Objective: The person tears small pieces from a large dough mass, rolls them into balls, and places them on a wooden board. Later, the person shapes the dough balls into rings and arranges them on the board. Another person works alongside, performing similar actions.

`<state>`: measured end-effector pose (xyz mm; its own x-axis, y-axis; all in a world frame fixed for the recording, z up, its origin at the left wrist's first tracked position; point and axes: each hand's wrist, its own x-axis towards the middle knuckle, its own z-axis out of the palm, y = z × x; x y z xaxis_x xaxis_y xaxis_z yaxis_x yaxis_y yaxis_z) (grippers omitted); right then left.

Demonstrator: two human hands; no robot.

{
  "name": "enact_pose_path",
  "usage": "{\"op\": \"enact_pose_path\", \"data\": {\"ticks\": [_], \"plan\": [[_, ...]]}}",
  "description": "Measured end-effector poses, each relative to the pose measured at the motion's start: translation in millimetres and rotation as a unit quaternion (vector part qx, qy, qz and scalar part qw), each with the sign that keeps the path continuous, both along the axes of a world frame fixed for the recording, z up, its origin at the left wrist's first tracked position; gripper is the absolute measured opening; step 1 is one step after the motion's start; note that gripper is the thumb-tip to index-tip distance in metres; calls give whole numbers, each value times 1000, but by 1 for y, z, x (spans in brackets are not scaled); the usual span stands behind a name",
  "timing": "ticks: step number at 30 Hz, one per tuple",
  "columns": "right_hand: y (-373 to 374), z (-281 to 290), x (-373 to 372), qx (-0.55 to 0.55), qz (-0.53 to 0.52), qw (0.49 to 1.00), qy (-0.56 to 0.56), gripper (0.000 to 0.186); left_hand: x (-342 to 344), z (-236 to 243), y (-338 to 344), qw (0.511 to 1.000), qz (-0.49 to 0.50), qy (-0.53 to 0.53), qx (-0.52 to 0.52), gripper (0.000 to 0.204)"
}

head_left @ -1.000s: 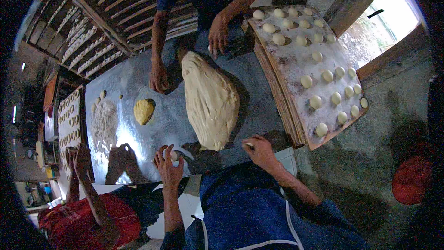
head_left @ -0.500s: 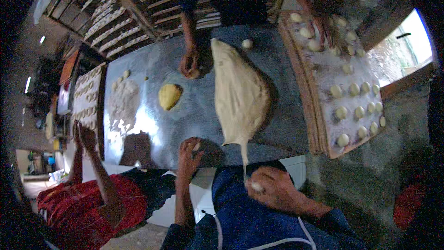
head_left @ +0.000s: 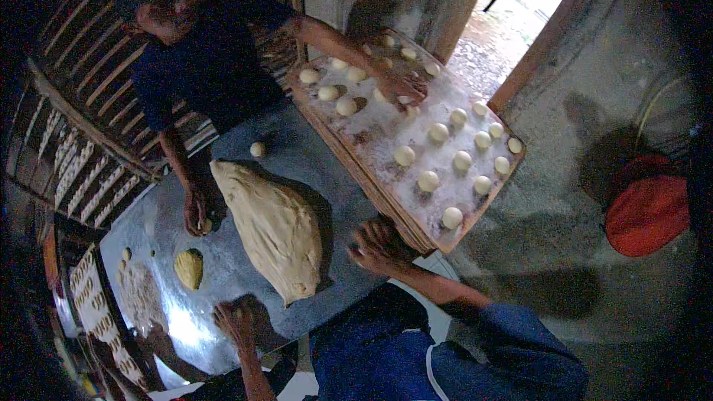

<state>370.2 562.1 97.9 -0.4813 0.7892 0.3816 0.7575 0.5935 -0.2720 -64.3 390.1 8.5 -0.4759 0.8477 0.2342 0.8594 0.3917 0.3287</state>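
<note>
My left hand (head_left: pixel 235 321) is at the near edge of the metal table (head_left: pixel 160 214), fingers curled down over something I cannot make out. My right hand (head_left: pixel 375 249) is beside the lower end of the stacked boards, fingers bent and closed, their contents hidden in shadow. A large pale dough mass (head_left: pixel 271 230) lies between my hands, farther back on the table. Left of it sit a yellow lump (head_left: pixel 189 269) and scattered flour (head_left: pixel 140 297) with small pieces. Beyond the big dough is a single dough ball (head_left: pixel 258 149).
A co-worker (head_left: pixel 204 52) opposite has one hand (head_left: pixel 194 212) by the dough, another (head_left: pixel 408 93) over the floured board (head_left: pixel 356 130) of many balls. Slatted racks (head_left: pixel 96 82) and a tray of rings (head_left: pixel 89 289) stand left. A doorway (head_left: pixel 512 22) and red object (head_left: pixel 646 215) are right.
The view has swung rightward. My right hand drew a dough strand off the mass and is now up beside the boards, the strand gone. The co-worker's one hand moved onto the board.
</note>
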Motion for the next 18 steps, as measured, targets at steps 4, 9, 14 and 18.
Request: {"op": "enact_pose_path", "data": {"ticks": [4, 9, 14, 18], "plan": [[-27, -37, -45, -86, -45, 989, 108, 34, 50, -76, 12, 999, -17, 2, 47, 36], [4, -89, 28, -116, 34, 990, 72, 30, 3, -23, 0, 990, -60, -128, 2, 39], [-24, -84, -46, -90, 18, 985, 146, 30, 46, -64, 3, 999, 2, 1, 43, 44], [-3, -116, 27, -225, 69, 967, 96, 27, 17, -26, -24, 990, -85, -114, -13, 48]]}}
